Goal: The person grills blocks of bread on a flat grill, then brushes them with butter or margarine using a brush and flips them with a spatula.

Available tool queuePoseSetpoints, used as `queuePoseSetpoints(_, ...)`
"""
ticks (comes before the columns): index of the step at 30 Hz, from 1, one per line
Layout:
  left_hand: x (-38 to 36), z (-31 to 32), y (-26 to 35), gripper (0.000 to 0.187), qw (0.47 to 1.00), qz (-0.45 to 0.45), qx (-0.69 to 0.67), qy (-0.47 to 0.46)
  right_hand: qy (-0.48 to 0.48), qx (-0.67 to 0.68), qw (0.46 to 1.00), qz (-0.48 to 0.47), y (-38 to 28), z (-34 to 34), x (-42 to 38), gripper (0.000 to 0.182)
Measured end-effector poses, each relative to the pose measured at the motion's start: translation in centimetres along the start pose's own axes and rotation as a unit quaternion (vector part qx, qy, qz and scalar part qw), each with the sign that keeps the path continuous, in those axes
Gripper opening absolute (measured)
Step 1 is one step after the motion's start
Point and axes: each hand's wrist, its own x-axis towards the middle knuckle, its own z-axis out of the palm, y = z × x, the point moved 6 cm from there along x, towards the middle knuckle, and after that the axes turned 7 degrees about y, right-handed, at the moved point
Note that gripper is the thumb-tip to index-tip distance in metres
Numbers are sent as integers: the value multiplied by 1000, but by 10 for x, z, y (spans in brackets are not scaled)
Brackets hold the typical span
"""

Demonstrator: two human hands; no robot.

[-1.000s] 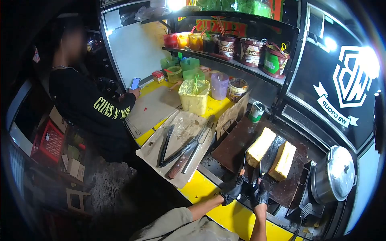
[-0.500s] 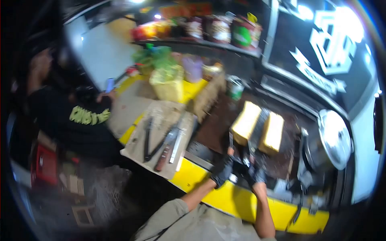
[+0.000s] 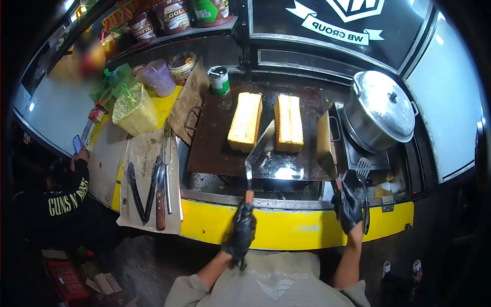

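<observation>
Black-gloved fingers of the left hand (image 3: 241, 231) are wrapped around the handle of a metal spatula (image 3: 259, 150), whose blade is laid on the dark griddle (image 3: 215, 148) between two yellow bread loaves, the left loaf (image 3: 245, 122) and the right loaf (image 3: 289, 122). The right hand (image 3: 348, 206) is closed on the handle of a second spatula (image 3: 325, 143), whose blade is held at the griddle's right edge, just beside the right loaf.

A lidded steel pot (image 3: 381, 110) is seen to the right; its contents are hidden. A green can (image 3: 220, 80) is stood at the griddle's back corner. A yellow tub (image 3: 136, 111) with a pale filling and a purple cup (image 3: 156, 78) are set further left, and labelled tins (image 3: 176, 15) are lined on the shelf above.

Compared with a second ago, the hands are spread well apart and the second spatula is drawn out from between the loaves to the griddle's right edge.
</observation>
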Motion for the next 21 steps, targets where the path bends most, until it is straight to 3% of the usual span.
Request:
queuePoseSetpoints(1,12,11,-5,43,999,37,-31,-22,-17,20,999,-23,19,-2,18,38)
queuePoseSetpoints(2,21,20,-6,24,999,19,-37,-23,-33,40,998,-47,36,2,35,38)
queuePoseSetpoints(4,87,14,-65,47,997,36,-23,-70,-8,20,999,28,32,16,56,39)
queuePoseSetpoints(6,87,25,-55,47,996,48,-3,-69,27,14,996,-78,22,35,74,41)
queuePoseSetpoints(9,85,49,-22,50,995,72,47,-53,-12,-62,998,-13,15,57,88,46)
queuePoseSetpoints(10,84,58,-9,51,994,81,62,-48,-8,-63,996,-55,23,66,98,46)
queuePoseSetpoints(12,84,74,12,54,990,96,92,-35,-60,-128,990,22,23,76,93,46)
queuePoseSetpoints(13,85,80,19,55,988,104,107,-29,-58,-5,994,-96,36,88,91,36)
queuePoseSetpoints(14,86,84,21,56,986,111,121,-23,-63,-93,986,-121,48,91,89,31)
queuePoseSetpoints(15,93,79,2,52,990,46,116,-66,-59,-75,985,-143,48,88,77,32)
queuePoseSetpoints(16,89,81,-1,52,990,44,119,-67,-55,-58,983,-164,44,83,64,32)
queuePoseSetpoints(18,78,90,-2,54,995,51,50,-67,-46,-116,981,-145,26,68,48,32)
queuePoseSetpoints(19,78,97,-7,51,994,33,-9,-105,-35,-149,984,-90,19,61,46,31)
queuePoseSetpoints(20,88,98,-23,52,991,-12,-43,-124,-24,-180,983,-36,10,53,45,31)
queuePoseSetpoints(21,88,100,-25,49,981,-110,-77,-143,-20,-265,958,-105,-17,49,43,30)
